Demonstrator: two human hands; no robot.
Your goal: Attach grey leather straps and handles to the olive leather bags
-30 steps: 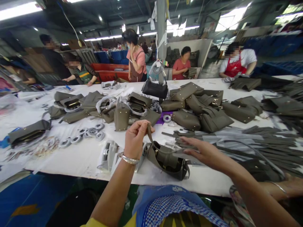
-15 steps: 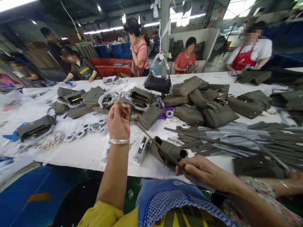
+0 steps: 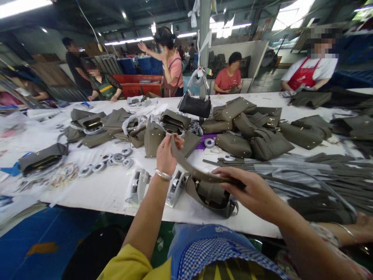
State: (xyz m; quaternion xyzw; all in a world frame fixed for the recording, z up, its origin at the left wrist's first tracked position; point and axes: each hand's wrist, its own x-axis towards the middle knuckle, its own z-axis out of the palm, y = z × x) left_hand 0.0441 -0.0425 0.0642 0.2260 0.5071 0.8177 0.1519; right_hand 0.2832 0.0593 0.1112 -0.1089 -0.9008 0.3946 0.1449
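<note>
An olive-grey strap (image 3: pixel 192 170) hangs in a shallow curve between my two hands, above the near edge of the table. My left hand (image 3: pixel 169 152), with a silver bangle at its wrist, pinches the strap's upper end. Lower and to the right, my right hand (image 3: pixel 243 184) is closed around the other part of the strap. Below the strap lies an open olive-grey bag (image 3: pixel 211 193) with gold hardware. Two tape dispensers, one of them clear-sided (image 3: pixel 175 188), stand left of this bag.
Olive bags (image 3: pixel 233 124) are heaped across the white table (image 3: pixel 107 198). Flat straps (image 3: pixel 329 171) lie at the right, wrapped rolls (image 3: pixel 118 157) at the left. A black bag (image 3: pixel 194 105) hangs by the post. A co-worker's arm (image 3: pixel 346 231) reaches in at right; several people stand beyond.
My left hand has moved right and slightly down, closer to my right hand. The strap, taut before, now sags and shows its flat side. My right hand has risen a little.
</note>
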